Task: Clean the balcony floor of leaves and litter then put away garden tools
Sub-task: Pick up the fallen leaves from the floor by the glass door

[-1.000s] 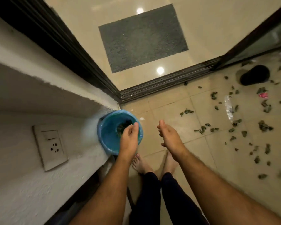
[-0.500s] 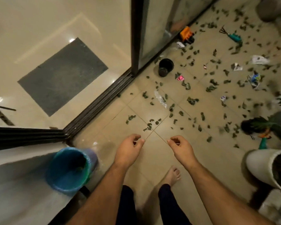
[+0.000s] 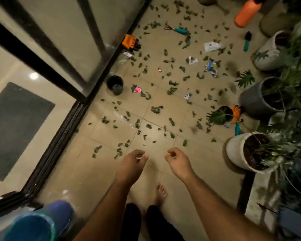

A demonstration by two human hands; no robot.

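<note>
Head view: both hands hang out in front of the person, over bare tiles, and neither holds anything. The left hand point(image 3: 131, 162) has its fingers loosely curled, thumb near the fingertips, with an empty grip. The right hand point(image 3: 176, 160) is much the same: curled loosely, nothing pinched. They look idle, probably because the person is looking the mess over before bending down.

The task's things lie ahead on the balcony floor point(image 3: 97, 171). Green leaves point(image 3: 156, 109) are scattered from just beyond the hands to the far end, thickest around the middle. Litter sits among them: a pink wrapper point(image 3: 137, 89), a white paper scrap point(image 3: 211, 46), a blue-and-white crumpled wrapper point(image 3: 211, 66) and a clear plastic strip point(image 3: 122, 117).

The garden tools are well apart from the hands. A teal-handled hand rake point(image 3: 176, 29) lies at the far end, a teal-handled trowel point(image 3: 247, 40) lies near the planters, and an orange glove point(image 3: 129, 42) lies against the sliding door frame point(image 3: 96, 87). A small black pot point(image 3: 115, 84) stands by that frame.

Planters line the right side, the nearest a white planter point(image 3: 236, 152). A blue bin point(image 3: 36, 223) sits low at the left, close by the left arm, handy for dropping in what gets gathered.

I judge the clearing barely begun: nearly all the leaves and litter remain.
</note>
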